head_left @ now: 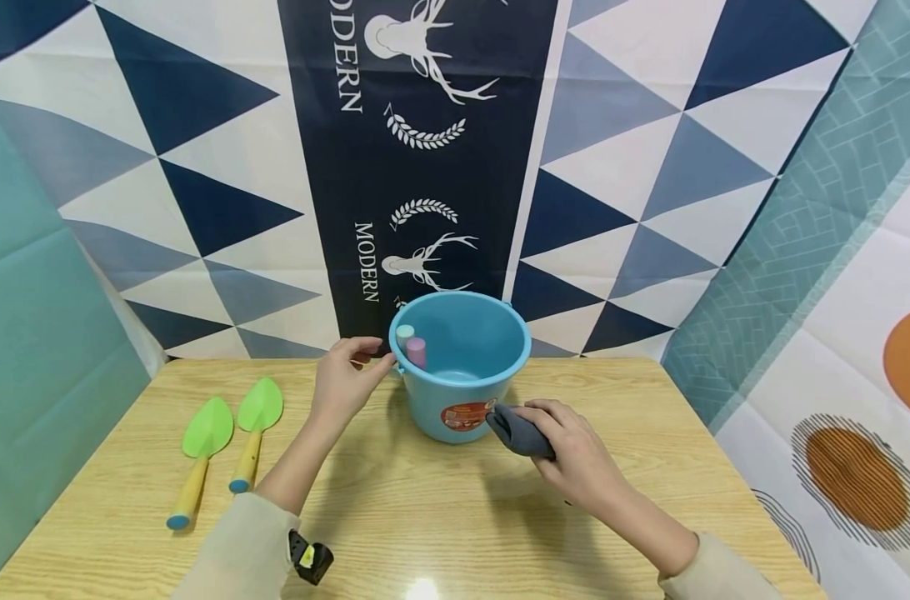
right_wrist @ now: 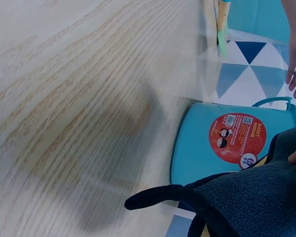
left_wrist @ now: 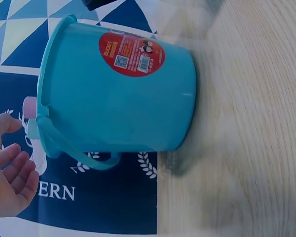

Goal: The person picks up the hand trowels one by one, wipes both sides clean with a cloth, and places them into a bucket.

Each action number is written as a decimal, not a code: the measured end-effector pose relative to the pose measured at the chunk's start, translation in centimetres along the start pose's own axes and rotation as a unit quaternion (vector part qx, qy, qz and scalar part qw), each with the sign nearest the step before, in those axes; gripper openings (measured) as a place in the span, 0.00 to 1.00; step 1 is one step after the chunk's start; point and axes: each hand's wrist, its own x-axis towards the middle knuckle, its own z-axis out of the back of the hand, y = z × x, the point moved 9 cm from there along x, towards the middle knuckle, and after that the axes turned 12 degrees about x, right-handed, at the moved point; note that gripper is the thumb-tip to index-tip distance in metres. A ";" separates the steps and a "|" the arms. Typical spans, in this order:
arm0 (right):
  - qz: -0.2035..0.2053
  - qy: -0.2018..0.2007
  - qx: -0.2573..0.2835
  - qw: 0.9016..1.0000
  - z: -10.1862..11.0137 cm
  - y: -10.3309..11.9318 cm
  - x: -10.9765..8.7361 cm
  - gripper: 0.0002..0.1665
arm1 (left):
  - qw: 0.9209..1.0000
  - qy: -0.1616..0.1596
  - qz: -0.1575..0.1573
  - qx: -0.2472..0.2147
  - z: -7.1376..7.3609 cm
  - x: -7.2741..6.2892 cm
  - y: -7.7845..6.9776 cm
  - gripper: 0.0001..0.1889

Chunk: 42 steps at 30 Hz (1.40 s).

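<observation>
A light-blue plastic bucket [head_left: 462,408] with a red label stands upright at the back of the table. Inside, against its left wall, two cylindrical ends stick up, one mint [head_left: 405,333] and one pink [head_left: 417,350]; their lower parts are hidden in the left wrist view. My left hand [head_left: 350,379] is at the bucket's left rim, fingers loosely bent and holding nothing, thumb and fingertips close to the rim. My right hand [head_left: 578,454] grips a folded dark grey-blue cloth [head_left: 526,432] in front of the bucket's right side. In the right wrist view the cloth [right_wrist: 256,197] overlaps the bucket.
Two toy shovels with green blades and yellow handles, one further left [head_left: 209,427] and one nearer the bucket [head_left: 261,406], lie on the left of the wooden table [head_left: 417,517]. Patterned cloth walls [head_left: 612,167] rise behind and at both sides. The bucket's handle [left_wrist: 84,158] hangs down its side.
</observation>
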 end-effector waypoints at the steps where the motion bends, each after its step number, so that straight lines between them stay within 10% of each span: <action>1: 0.000 0.000 0.000 1.000 0.0 0.0 0.0 0.32 | 1.000 0.001 0.002 0.000 0.0 0.0 0.2 0.18; 42: 0.003 -0.002 0.000 1.000 -0.1 -0.2 -0.1 0.32 | 0.989 -0.017 0.130 0.067 5.3 -3.6 11.4 0.20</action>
